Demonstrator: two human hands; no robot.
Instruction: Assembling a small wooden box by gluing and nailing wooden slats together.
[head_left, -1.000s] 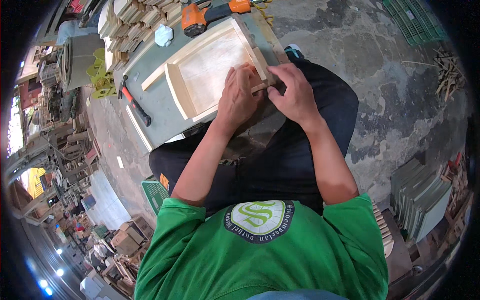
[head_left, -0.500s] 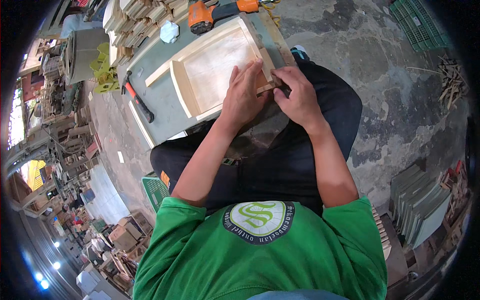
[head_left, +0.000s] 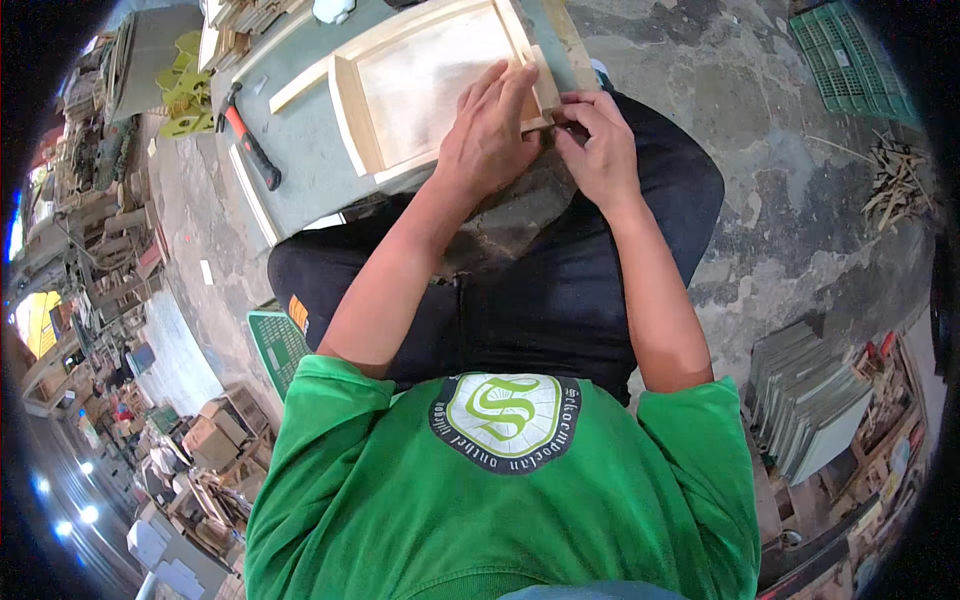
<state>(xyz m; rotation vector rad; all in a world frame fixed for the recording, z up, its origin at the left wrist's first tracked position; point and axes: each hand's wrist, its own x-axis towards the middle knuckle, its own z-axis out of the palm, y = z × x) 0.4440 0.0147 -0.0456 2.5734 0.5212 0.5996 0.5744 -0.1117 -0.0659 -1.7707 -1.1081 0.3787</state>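
Note:
A shallow light-wood frame with a panel inside (head_left: 420, 95) lies on the bench, its near right corner between my hands. My left hand (head_left: 485, 140) rests over the near right part, fingers stretched out along the wood and its thumb by the edge. At that corner my right hand (head_left: 605, 150) is closed, index finger and thumb pinched around the wood's end. Whether a small piece is also between those fingers is hidden. One wooden rail (head_left: 300, 88) juts out to the left of the frame.
Left on the grey-green bench (head_left: 300, 190) lies a hammer (head_left: 252, 145) with a red and black handle. Behind are a crumpled white item (head_left: 333, 9) and stacked wood pieces (head_left: 235, 30). A green crate (head_left: 850, 60) and stacked boards (head_left: 810, 400) stand on the floor at right.
The view has shifted, so bench and frame appear higher and the orange nail gun is almost out of the picture. Both hands stay at the same corner, the right fingers a little tighter together.

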